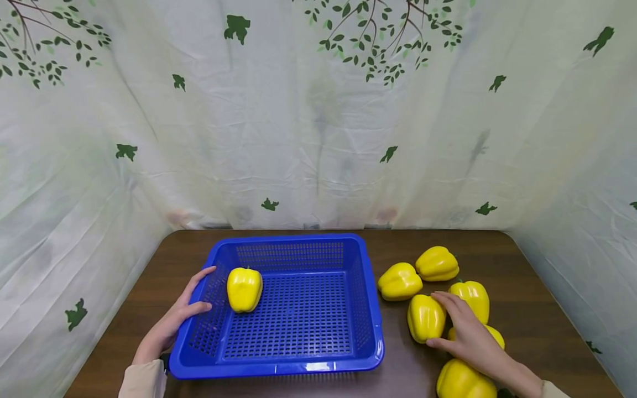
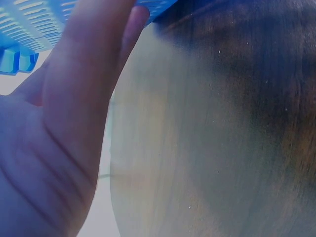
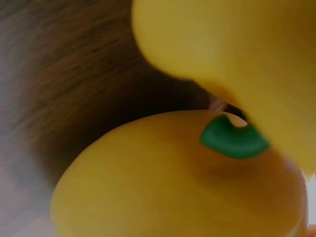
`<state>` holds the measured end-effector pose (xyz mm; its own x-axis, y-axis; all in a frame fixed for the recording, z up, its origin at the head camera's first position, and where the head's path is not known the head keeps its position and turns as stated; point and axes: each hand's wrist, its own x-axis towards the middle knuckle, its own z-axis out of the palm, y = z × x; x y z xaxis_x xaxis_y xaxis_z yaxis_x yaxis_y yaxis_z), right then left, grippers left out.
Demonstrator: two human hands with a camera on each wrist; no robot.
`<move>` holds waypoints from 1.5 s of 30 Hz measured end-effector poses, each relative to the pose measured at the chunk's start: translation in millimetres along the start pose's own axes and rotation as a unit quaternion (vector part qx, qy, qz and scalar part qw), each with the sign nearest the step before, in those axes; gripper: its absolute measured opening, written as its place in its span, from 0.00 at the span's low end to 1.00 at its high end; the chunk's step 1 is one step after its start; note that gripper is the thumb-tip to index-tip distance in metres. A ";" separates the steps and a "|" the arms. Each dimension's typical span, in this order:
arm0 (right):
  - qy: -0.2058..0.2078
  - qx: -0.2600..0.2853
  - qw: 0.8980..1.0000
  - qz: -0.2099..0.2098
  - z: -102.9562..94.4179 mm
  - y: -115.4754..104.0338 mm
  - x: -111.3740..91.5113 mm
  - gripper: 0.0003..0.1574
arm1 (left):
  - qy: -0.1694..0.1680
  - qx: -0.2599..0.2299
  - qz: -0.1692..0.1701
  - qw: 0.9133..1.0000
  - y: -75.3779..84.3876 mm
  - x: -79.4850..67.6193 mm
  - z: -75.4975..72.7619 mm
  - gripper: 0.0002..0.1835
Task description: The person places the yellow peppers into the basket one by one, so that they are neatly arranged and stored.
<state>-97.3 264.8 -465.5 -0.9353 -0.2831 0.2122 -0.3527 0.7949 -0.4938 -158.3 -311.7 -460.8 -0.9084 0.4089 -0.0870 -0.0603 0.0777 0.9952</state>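
Note:
A blue plastic basket (image 1: 278,371) stands on the table, with one yellow bell pepper (image 1: 244,290) inside near its left wall. My left hand (image 1: 174,318) holds the basket's left rim, thumb and fingers reaching over it. To the right of the basket, my right hand (image 1: 468,331) grips a yellow bell pepper (image 1: 426,319), thumb at its near side and fingers at its far side. More yellow peppers lie around that hand: one pepper (image 1: 470,299) behind it, another (image 1: 465,380) in front. In the right wrist view, a pepper with a green stem (image 3: 234,138) fills the lower part; the right fingers are mostly hidden.
Two more yellow peppers, a left one (image 1: 400,282) and a farther one (image 1: 437,263), lie right of the basket. The brown wooden table (image 1: 527,309) has rounded back corners. A pale curtain (image 1: 318,138) with printed leaves hangs behind and along both sides.

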 end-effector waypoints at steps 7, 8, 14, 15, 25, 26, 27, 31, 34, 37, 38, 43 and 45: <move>-0.024 0.000 1.000 0.004 -0.4 -0.8 1.6 0.54 | 0.003 -0.003 0.001 1.000 0.2 -0.4 0.8 0.39; -0.025 0.002 1.000 0.006 -0.6 -1.0 1.6 0.54 | 0.001 -0.003 0.002 1.000 0.5 -0.5 1.0 0.39; -0.020 0.023 0.999 0.026 -3.3 -4.3 1.0 0.54 | 0.000 -0.004 0.002 1.000 0.3 -0.2 0.9 0.39; -0.020 0.029 0.999 0.028 -4.1 -5.1 0.9 0.54 | 0.000 -0.004 0.003 1.000 0.2 -0.1 0.8 0.39; 0.007 0.043 0.999 -0.004 -13.6 -12.9 1.9 0.52 | -0.004 -0.006 0.011 1.000 -0.2 -0.5 0.2 0.39; 0.011 0.042 0.999 -0.008 -14.6 -13.7 2.5 0.52 | -0.004 -0.006 0.012 1.000 -0.5 -0.3 0.1 0.39; 0.013 0.041 0.999 -0.011 -15.6 -14.7 3.3 0.51 | -0.005 -0.006 0.012 1.000 -0.8 -0.2 -0.1 0.39; 0.021 0.032 0.999 -0.022 -19.3 -19.1 7.0 0.51 | 0.000 -0.010 0.004 1.000 -1.9 0.4 -0.9 0.39; 0.021 0.029 0.999 -0.028 -21.2 -23.1 10.4 0.52 | 0.005 -0.011 -0.003 1.000 -2.5 -0.1 -1.5 0.39; 0.022 0.029 0.999 -0.033 -22.8 -27.3 13.2 0.53 | 0.008 -0.010 -0.008 1.000 -2.8 -0.5 -1.7 0.39; 0.023 0.029 0.999 -0.035 -23.2 -28.6 14.3 0.53 | 0.008 -0.009 -0.009 1.000 -2.6 -0.7 -1.5 0.39; 0.042 0.036 0.996 -0.065 -25.3 -34.9 20.6 0.53 | 0.007 0.001 0.001 1.000 -1.7 -0.8 -0.5 0.38; 0.050 0.039 0.995 -0.081 -26.3 -37.5 24.1 0.53 | 0.006 0.006 0.005 1.000 -1.5 -0.6 -0.3 0.38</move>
<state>-105.8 242.3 -419.6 -0.8597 -0.3461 0.3757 -0.5035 0.6983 -0.5088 -157.8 -312.3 -462.3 -0.9138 0.3991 -0.0758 -0.0460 0.0838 0.9954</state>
